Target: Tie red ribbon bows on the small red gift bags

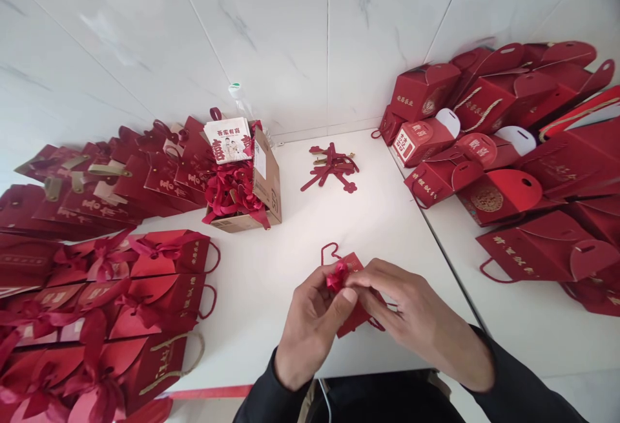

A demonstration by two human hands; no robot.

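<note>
Left hand (pixel 314 319): thumb and fingers pinching a shiny dark-pink ribbon bow (pixel 338 277).
Right hand (pixel 411 294): fingers bent in at the bow; cannot tell whether they grip it.
Small red paper box with cord handles (pixel 349 325): under both hands, near the front edge of the white table (pixel 252 319).
Brown cardboard carton (pixel 267 181): beyond the left hand, full of red ribbons (pixel 232 194).
Flat red strips (pixel 334 166): loosely piled, right of the carton.

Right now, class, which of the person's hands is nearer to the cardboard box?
Left: the left hand is on the near side of the cardboard box, to its right; the right hand is farther right.
</note>
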